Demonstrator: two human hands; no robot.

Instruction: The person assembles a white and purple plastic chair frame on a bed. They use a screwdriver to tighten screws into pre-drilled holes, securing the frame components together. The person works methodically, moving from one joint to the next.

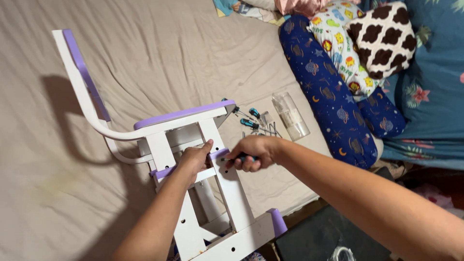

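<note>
Firmly, the right hand (252, 152) has its grip closed around a small screwdriver with a teal-and-black handle (240, 158), whose tip points left at the purple plastic crossbar (218, 154) of a white-and-purple child's chair (166, 133). The left hand (195, 159) wraps its grip around that same crossbar, just beside the screwdriver tip, fingers curled over the top and thumb raised against the white upright. The chair lies tipped on its side on the bed covered with a beige wrinkled sheet (145, 53), its purple-padded seat facing the far edge and its curved white backrest with a purple strip reaching toward the bed's far left corner. Its white legs and base, with small round holes, run toward the near edge, where a purple foot cap (278, 221) juts out.

Beyond the right hand, several more small screwdrivers with teal handles (251, 119) lie loose on the sheet, and just beside them rests a clear plastic cylindrical case (291, 116). Along the bed's right edge lie a long navy bolster with a star-and-planet print (328, 92), a white pillow with colourful pictures (338, 43) and a brown-and-cream patterned pillow (384, 38).
</note>
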